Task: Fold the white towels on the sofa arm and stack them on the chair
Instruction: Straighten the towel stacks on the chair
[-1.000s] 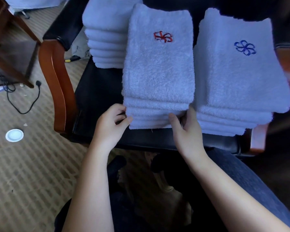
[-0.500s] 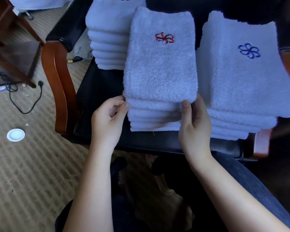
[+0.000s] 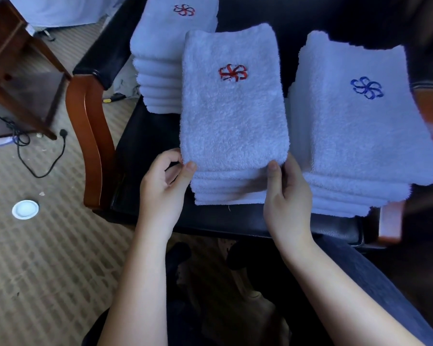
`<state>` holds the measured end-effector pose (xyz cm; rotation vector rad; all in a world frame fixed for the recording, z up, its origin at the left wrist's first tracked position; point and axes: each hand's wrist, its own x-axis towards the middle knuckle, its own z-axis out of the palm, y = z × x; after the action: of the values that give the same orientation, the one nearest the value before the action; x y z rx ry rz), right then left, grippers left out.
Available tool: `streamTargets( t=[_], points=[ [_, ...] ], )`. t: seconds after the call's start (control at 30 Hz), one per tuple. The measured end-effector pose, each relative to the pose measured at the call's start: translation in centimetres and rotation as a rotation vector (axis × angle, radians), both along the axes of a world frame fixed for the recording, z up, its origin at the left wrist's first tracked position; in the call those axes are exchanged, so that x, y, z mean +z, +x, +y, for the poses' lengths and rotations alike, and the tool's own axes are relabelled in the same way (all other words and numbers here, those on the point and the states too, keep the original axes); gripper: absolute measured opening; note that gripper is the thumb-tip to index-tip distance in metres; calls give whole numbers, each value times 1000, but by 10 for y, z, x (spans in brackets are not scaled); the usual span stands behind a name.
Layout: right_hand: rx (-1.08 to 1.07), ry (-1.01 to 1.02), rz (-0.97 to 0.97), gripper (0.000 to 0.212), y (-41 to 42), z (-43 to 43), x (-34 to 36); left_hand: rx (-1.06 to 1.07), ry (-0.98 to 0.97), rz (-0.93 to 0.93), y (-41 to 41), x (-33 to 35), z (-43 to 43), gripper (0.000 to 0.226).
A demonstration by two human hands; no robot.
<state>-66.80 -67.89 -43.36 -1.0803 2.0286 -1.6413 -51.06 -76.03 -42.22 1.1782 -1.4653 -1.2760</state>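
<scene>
On the black chair seat (image 3: 145, 146), bare at centre left, stand the back stack (image 3: 160, 58), the middle stack (image 3: 230, 191) and the right stack (image 3: 360, 136) of folded white towels, while my left hand (image 3: 160, 186) and right hand (image 3: 288, 196), higher than a second ago, pinch the near corners of the middle top towel (image 3: 233, 121).

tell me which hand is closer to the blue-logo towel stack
Right. The right hand sits beside the blue-logo towel stack; the left hand is across the red-logo stack, at its left corner.

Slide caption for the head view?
Left hand and right hand pinch the top towel of the middle stack on the chair.
</scene>
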Motion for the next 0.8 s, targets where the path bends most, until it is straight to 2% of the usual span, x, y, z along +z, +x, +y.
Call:
streamTargets(
  t=[0.07,0.17,0.27,0.33,0.4,0.5,0.53,0.6,0.67,0.73,0.8],
  points=[
    [0,6,22,28,0,1,1,-7,-6,-3,-1,1,1,15],
    [13,14,-20,12,-1,6,-3,18,-10,30,-5,3,2,20],
    [43,60,-69,40,3,12,-7,22,-58,54,-6,4,4,19],
    [65,96,-81,47,8,22,-13,34,-69,44,-2,3,4,25],
    [76,142,-26,49,12,32,-22,57,-26,-96,7,-8,3,30],
    [65,185,51,53,19,43,-34,-31,-11,-588,19,-40,3,36],
    [59,201,69,51,22,47,-37,-96,-9,-696,19,-49,5,39],
    [94,256,159,43,28,54,-46,-177,-7,-780,12,-62,11,41],
    [169,332,346,41,31,56,-56,-157,-60,-824,4,-69,13,38],
    [226,402,507,47,30,51,-67,-92,-127,-831,0,-76,11,29],
    [236,446,562,53,30,44,-73,-38,-163,-785,-2,-81,6,17]
  ],
)
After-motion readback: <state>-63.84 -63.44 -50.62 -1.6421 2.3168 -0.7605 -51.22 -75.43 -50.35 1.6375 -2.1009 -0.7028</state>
